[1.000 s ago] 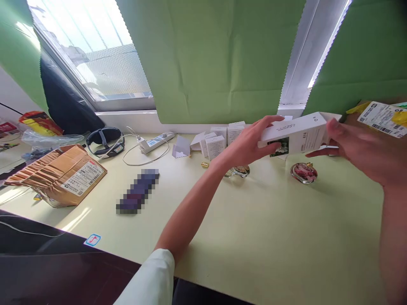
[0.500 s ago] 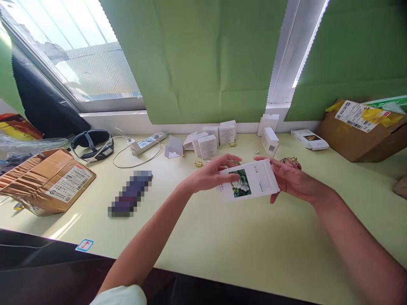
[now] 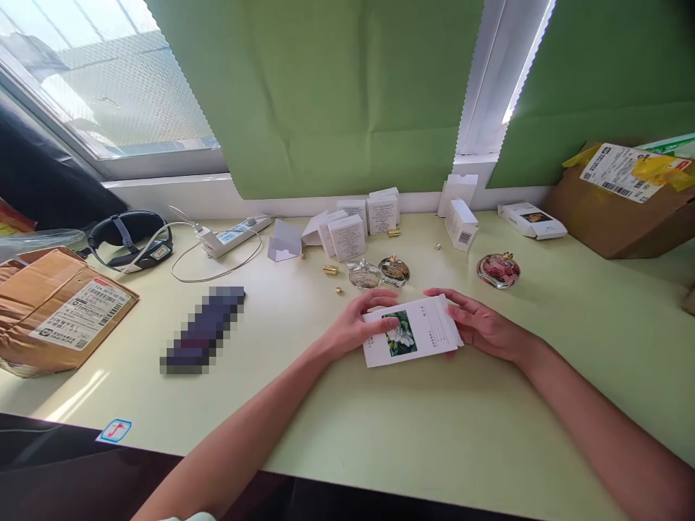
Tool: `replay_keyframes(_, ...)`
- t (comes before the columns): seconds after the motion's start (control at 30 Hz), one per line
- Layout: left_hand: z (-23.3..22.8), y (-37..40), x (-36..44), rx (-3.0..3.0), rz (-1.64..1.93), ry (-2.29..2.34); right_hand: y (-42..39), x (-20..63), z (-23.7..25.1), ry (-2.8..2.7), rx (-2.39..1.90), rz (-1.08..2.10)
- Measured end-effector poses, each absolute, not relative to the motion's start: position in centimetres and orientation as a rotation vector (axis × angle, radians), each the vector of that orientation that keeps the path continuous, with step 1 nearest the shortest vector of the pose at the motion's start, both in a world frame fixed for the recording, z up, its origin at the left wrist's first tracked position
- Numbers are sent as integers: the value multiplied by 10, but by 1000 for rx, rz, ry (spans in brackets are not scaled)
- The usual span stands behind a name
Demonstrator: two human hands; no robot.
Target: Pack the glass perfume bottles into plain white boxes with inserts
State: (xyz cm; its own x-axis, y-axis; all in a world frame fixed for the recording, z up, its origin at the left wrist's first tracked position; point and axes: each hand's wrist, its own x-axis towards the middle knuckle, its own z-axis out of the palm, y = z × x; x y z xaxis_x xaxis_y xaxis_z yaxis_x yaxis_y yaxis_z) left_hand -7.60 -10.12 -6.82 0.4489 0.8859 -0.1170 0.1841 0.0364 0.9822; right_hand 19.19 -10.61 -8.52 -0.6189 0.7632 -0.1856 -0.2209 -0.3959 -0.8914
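Note:
A white paper box (image 3: 432, 333) with a white-flower picture on its face lies tilted between my hands, just over the table. My left hand (image 3: 358, 324) is closed on its left end, the thumb across the picture and the fingers along the far edge. Around the right end, where an end flap shows, my right hand (image 3: 483, 325) is closed, with some fingers hidden beneath. Beyond the box are a clear round glass bottle (image 3: 365, 276) and a dark patterned one (image 3: 394, 270). A red patterned round bottle (image 3: 498, 270) is farther right.
Several white boxes (image 3: 347, 237) stand by the window wall, near gold caps (image 3: 331, 270). More white boxes (image 3: 461, 224) are at the back right. Cartons (image 3: 613, 210) flank the table. A power strip (image 3: 236, 237), a headset (image 3: 130, 239) and a blurred dark object (image 3: 203, 331) are left.
The box and both hands have come slightly lower and nearer, uncovering the round bottles behind them. The camera view has shifted too. Both hands keep hold of the box.

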Motion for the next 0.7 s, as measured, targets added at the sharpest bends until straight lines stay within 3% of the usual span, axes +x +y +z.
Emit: replay_keyframes(0.7, -71, -98, -80, 1351, 733, 1005, -108, 191, -83, -1219, -850, 1996)
